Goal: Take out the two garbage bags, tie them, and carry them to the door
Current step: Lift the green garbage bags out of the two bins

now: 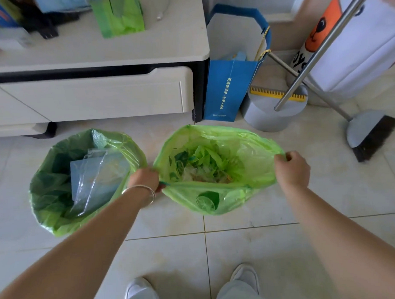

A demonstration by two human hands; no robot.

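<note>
Both hands, left hand point(143, 178) and right hand point(292, 168), pinch the right garbage bag point(249, 187) rim in closed fingers; the left garbage bag point(50, 199) waits, neither tied.

I read this as a home living room: pale tiled floor point(251, 254), low cream TV cabinet point(96, 94) with drawers. A broom point(368, 134), dustpan point(275, 108) and blue paper gift bag point(228, 90) stand beside the cabinet's right end.
</note>
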